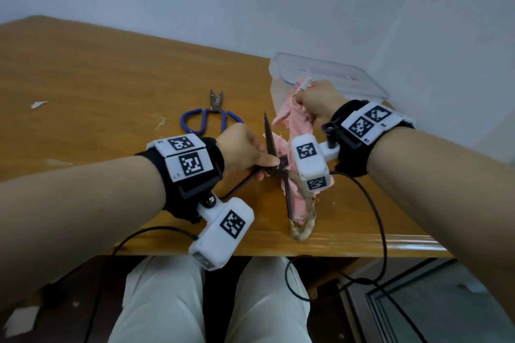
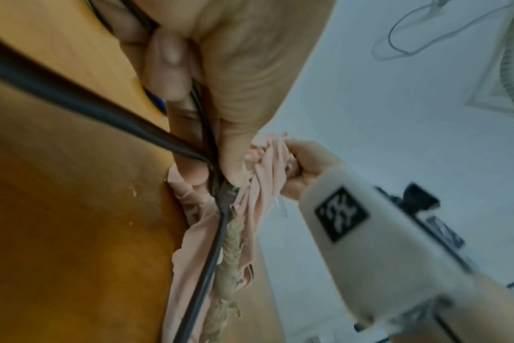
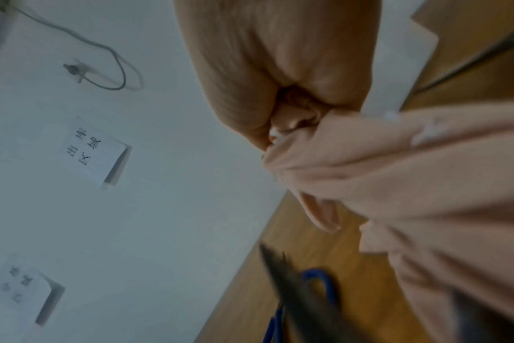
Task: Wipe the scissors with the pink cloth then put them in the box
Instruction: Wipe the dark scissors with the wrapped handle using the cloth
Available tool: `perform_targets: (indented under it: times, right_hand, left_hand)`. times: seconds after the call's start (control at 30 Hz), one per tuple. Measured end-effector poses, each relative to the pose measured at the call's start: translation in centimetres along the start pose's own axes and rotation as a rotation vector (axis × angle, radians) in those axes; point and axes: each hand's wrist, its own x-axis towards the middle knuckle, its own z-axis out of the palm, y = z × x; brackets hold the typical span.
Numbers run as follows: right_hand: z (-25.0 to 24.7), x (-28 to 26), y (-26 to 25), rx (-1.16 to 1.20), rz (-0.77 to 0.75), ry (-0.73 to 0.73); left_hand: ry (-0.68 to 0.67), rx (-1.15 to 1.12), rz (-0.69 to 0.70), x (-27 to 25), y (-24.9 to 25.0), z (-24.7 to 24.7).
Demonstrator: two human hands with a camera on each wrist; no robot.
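Dark old scissors (image 1: 269, 139) stand over the table with the blades pointing away from me. One handle carries a frayed rope-wrapped loop (image 1: 303, 224). My left hand (image 1: 248, 153) pinches the scissors at the pivot between thumb and fingers (image 2: 197, 171). The pink cloth (image 1: 291, 121) drapes from under the scissors up into my right hand (image 1: 317, 104), which grips a bunch of it in a fist (image 3: 279, 69) just right of the blades. In the right wrist view the cloth (image 3: 396, 174) fills the right side and the dark blades (image 3: 294, 290) are blurred. The clear plastic box (image 1: 370, 83) sits behind my right hand.
A second pair of scissors with blue handles (image 1: 207, 117) lies on the wooden table (image 1: 111, 78) to the left of the dark pair. Small white scraps (image 1: 39, 104) lie further left. The wall is close behind the box. Black cables hang over the table's front edge (image 1: 334, 245).
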Motion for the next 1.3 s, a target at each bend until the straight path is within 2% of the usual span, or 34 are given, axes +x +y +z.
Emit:
perform_targets:
  times: [0.13,0.2,0.27,0.37,0.4,0.47,0.53,0.6,0.67,0.73,0.83,1.0,1.1,1.2,1.3]
  right_hand:
    - [-2.7,0.3,0.7,-0.056,-0.035,0.125]
    - [-3.2,0.0,0.7,-0.104,0.054,0.140]
    - [-3.3,-0.8,0.4,-0.187,0.158,0.095]
    - [-3.6,-1.3,0.8,-0.404,0.264,-0.087]
    - [-3.7,-1.4,1.1,-0.544,0.250,-0.134]
    - [-3.9,-1.1,2.0,-0.750,0.098,-0.045]
    - [-4.1,-1.5,2.2,-0.798,-0.048,0.100]
    - [-4.3,-1.8,2.1,-0.706,-0.155,0.145]
    - [-4.1,-2.0,1.8,-0.559,-0.156,0.069]
    - [-3.8,-2.1,1.8,-0.539,-0.087,-0.018]
    - [-3.4,-2.0,2.3,-0.662,0.004,-0.165]
    - [-2.5,-2.7,3.1,-0.828,-0.014,-0.422]
    - [-1.7,-2.6,3.2,-0.886,-0.027,-0.400]
    - [-1.0,-2.1,3.1,-0.806,-0.037,-0.325]
    - [-0.7,-2.1,3.0,-0.746,-0.023,-0.409]
  left_hand:
    - [0.066,-0.037,-0.077,-0.4,0.6,-0.9]
    - [0.104,-0.054,-0.108,-0.4,0.7,-1.1]
    - [0.133,-0.045,-0.141,-0.2,0.6,-1.3]
    - [0.167,-0.045,-0.162,0.0,0.7,-1.5]
    - [0.175,-0.048,-0.165,0.1,0.8,-1.5]
    - [0.185,-0.050,-0.168,0.2,1.0,-1.5]
    - [0.188,-0.044,-0.174,0.3,1.1,-1.5]
    - [0.183,-0.040,-0.179,0.4,1.1,-1.4]
    - [0.178,-0.032,-0.180,0.4,1.2,-1.3]
    - [0.176,-0.018,-0.180,0.5,1.2,-1.2]
    - [0.187,-0.026,-0.169,0.6,1.2,-1.4]
    - [0.208,-0.051,-0.169,0.6,1.2,-1.6]
    - [0.211,-0.054,-0.169,0.7,1.0,-1.7]
    - [0.207,-0.055,-0.169,0.7,0.9,-1.9]
    - [0.179,-0.075,-0.170,0.9,0.7,-2.1]
